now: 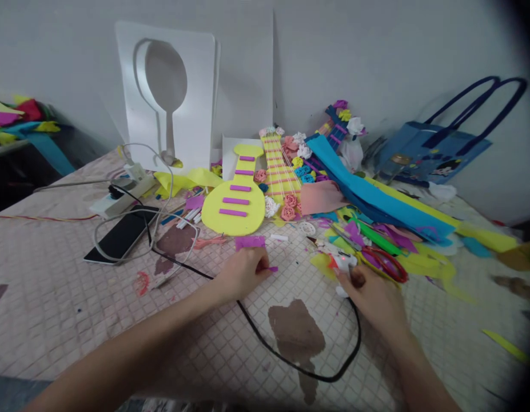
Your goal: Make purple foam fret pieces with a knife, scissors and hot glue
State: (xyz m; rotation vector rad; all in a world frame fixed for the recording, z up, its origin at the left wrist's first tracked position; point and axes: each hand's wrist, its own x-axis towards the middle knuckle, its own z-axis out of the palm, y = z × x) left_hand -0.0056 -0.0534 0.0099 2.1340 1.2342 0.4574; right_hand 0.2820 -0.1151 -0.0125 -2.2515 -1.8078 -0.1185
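My left hand (243, 271) is closed, its fingers pinching a small purple strip (274, 269) whose end sticks out to the right. Just behind the knuckles lies a purple paper piece (250, 242). My right hand (378, 300) is wrapped round a white hot glue gun (344, 261) with a small red light; its nozzle points left and away from me. A black cord (265, 343) loops from the gun across the table. Beyond the left hand lies a yellow guitar-shaped cutout (232, 214) bearing several purple strips across neck and body.
Red-handled scissors (385, 264), a green cutter (378, 237) and paper scraps lie right. Decorated guitar shapes (277, 163) and blue paper (354, 183) lie behind. Left are a phone (121, 234), power strip (123, 194) and cables. A white stencil board (170, 97) and blue bag (436, 149) stand at the wall.
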